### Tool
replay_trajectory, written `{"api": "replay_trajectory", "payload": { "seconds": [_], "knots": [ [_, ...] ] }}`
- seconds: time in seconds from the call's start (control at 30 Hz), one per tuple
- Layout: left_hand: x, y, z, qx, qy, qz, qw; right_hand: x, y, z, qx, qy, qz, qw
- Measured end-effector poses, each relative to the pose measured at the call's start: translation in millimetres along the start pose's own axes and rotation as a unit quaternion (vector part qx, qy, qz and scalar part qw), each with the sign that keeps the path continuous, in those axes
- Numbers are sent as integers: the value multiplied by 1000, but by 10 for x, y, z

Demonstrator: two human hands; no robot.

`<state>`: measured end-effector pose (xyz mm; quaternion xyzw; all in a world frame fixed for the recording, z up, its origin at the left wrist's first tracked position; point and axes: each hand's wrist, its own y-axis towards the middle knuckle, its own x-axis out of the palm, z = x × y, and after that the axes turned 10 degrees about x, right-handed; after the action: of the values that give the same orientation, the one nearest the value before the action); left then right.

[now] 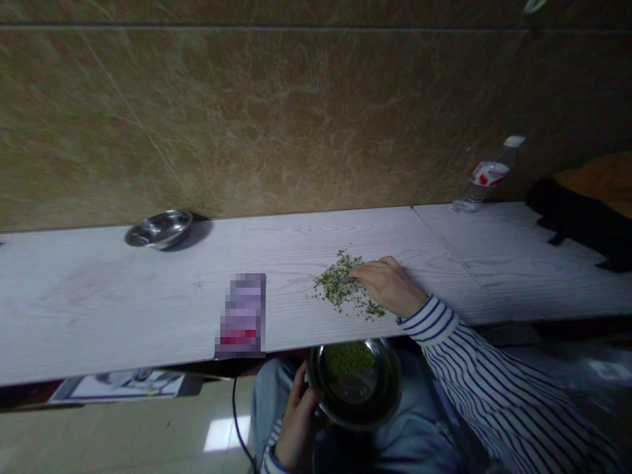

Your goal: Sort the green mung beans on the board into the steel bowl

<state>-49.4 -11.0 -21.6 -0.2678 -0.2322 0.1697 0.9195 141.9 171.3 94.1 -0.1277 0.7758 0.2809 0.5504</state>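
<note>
A loose patch of small green bits (pixel 338 280), perhaps peppercorns, is spread thinly over the white wood-grain table. My right hand (pixel 388 283) rests at the right side of the patch, fingers pressed together and pointing down into it; whatever lies between the fingertips is hidden. Below the table's front edge, my left hand (pixel 302 418) grips the left side of a round metal bowl (pixel 353 390), thumb near the rim. More of the same green bits sit inside the bowl toward its far side, and part of its bottom shows bare. The bowl is held above my lap.
A smaller metal bowl (pixel 160 230) stands tilted near the wall at left. A phone-like, blurred-out object (pixel 241 316) lies close to the front edge. At right are a clear plastic bottle (pixel 486 178) and a dark and orange cloth item (pixel 587 204). A black cable (pixel 238 421) hangs below.
</note>
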Motion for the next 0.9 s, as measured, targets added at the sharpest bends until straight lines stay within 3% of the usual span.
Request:
{"api": "replay_trajectory", "payload": {
  "seconds": [0.17, 0.33, 0.7, 0.9],
  "knots": [
    [-47, 9, -16, 7, 6, -17, 1000, 101, 229, -36, 49, -48, 10, 998],
    [-56, -23, -8, 24, -4, 2, 1000, 245, 373, -91, 28, -48, -13, 998],
    [-11, -68, 37, 12, -7, -23, 1000, 169, 215, -75, -45, -23, -52, 997],
    [47, -127, 48, 25, -11, 13, 1000, 40, 91, -75, -77, -15, -82, 994]
  ]
}}
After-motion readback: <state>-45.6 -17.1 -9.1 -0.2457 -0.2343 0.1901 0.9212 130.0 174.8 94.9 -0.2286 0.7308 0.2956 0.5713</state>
